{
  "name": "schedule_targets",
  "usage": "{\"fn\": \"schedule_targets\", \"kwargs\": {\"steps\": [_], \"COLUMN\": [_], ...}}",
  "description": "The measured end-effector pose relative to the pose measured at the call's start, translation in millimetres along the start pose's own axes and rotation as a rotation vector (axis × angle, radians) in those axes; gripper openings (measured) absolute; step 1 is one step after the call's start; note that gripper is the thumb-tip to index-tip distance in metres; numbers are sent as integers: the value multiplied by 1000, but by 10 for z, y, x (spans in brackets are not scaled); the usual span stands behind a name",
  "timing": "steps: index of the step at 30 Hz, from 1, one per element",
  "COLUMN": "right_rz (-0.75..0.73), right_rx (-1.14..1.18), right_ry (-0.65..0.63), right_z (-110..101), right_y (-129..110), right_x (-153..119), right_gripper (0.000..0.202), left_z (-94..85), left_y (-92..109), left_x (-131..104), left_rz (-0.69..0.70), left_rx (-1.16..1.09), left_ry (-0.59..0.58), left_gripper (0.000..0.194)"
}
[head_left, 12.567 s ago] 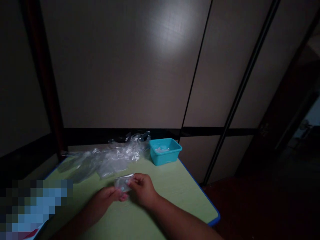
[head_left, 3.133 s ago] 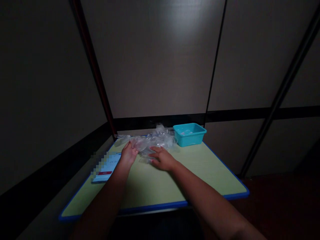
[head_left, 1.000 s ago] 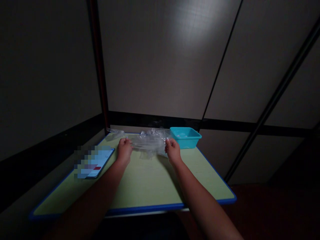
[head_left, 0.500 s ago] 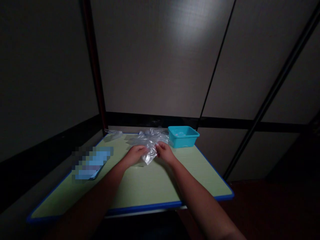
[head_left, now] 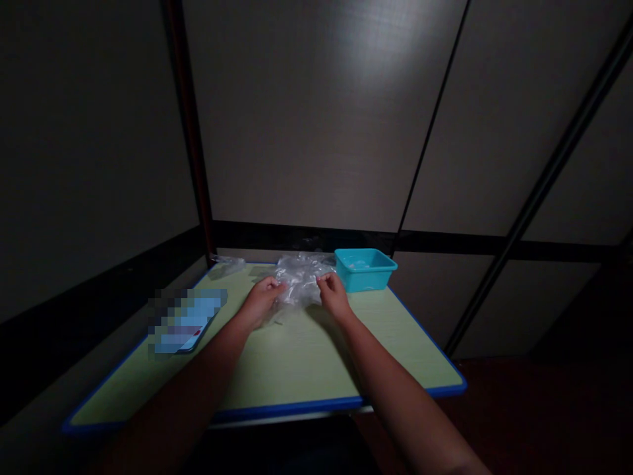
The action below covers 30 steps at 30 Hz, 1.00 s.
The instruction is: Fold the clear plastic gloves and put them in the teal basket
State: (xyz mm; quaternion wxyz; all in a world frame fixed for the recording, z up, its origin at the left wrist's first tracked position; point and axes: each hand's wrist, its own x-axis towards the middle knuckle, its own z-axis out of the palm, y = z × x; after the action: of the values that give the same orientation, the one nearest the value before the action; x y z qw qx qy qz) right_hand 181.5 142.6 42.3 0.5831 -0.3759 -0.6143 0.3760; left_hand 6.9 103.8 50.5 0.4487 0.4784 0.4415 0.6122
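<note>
A clear, crinkled plastic bag is stretched between my two hands over the far half of the table. My left hand pinches its left side between thumb and fingers. On the other side, my right hand is closed on the bag's right edge, close to the turquoise basket. Glare and folds hide whether anything lies inside the bag.
The pale green table has a blue rim. At its left lies a flat bluish object, partly pixelated. More clear plastic rests at the far left corner. Panelled walls stand behind and left.
My hands have moved apart, spreading the bag wider between them. The bag's bright gathered part that hung toward me is now drawn out flatter.
</note>
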Motion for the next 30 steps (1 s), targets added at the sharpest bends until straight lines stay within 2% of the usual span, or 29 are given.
{"fn": "schedule_targets", "kwargs": {"steps": [2, 4, 6, 8, 9, 11, 15, 19, 24, 27, 30], "right_rz": [74, 114, 155, 204, 223, 227, 153, 90, 67, 136, 290], "right_rx": [42, 69, 59, 12, -11, -26, -29, -106, -89, -51, 18], "right_ry": [-213, -415, -530, -554, -546, -522, -462, -296, -53, 80, 56], "right_z": [27, 62, 92, 106, 106, 93, 50, 17, -38, -66, -60], "right_y": [-97, -160, -166, -130, -105, -63, -39, -1, 106, 78, -23], "right_x": [-69, -142, -195, -214, -212, -192, -133, -69, 30, 59, 31], "right_gripper": [32, 36, 43, 48, 48, 46, 42, 43, 43, 43, 45], "left_z": [22, 55, 87, 108, 112, 107, 69, 26, -25, -59, -90], "left_y": [-4, -22, -50, -79, -92, -109, -94, -24, 6, -13, -29], "left_x": [-13, -41, -80, -117, -129, -132, -66, -7, 6, 44, 85], "left_rz": [-10, -19, -50, -89, -104, -128, -176, -171, -197, -197, -169], "left_rx": [-76, -84, -11, 91, 130, 166, 60, -69, -114, -146, -218], "left_ry": [-26, -105, -255, -411, -459, -462, -242, -27, 1, 61, 74], "left_gripper": [33, 32, 25, 22, 22, 23, 31, 31, 32, 36, 38]}}
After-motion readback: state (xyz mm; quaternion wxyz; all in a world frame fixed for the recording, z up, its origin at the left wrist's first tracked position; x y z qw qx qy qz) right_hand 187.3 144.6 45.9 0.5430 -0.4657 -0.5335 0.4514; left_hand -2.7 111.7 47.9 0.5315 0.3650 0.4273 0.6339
